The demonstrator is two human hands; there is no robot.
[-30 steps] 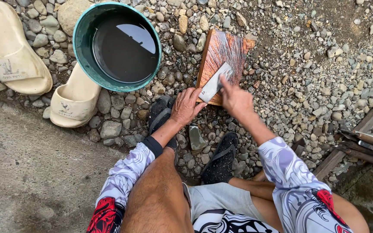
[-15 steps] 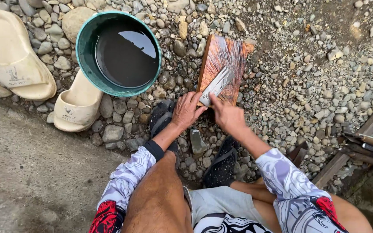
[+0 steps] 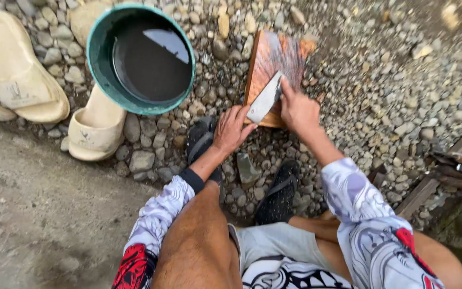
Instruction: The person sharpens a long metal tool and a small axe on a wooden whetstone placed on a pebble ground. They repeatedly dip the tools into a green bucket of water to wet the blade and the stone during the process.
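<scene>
A flat grey metal blade (image 3: 266, 99) lies slanted on the lower part of a wet reddish-brown slab (image 3: 279, 53) that rests on the gravel. My left hand (image 3: 233, 128) grips the blade's near end with its fingertips. From the right, my right hand (image 3: 298, 109) presses its fingers onto the blade's upper half. Both arms wear white patterned sleeves. I am squatting, with black sandals (image 3: 279, 195) on my feet just below the slab.
A teal basin (image 3: 102, 59) of dark water stands left of the slab. Two beige slides (image 3: 20, 80) (image 3: 94, 131) lie beside it. Bare packed ground lies at lower left, and wooden and metal pieces (image 3: 455, 166) at the right edge.
Both hands slid back toward me with the blade, then pushed forward again along the slab. The view shifted slightly.
</scene>
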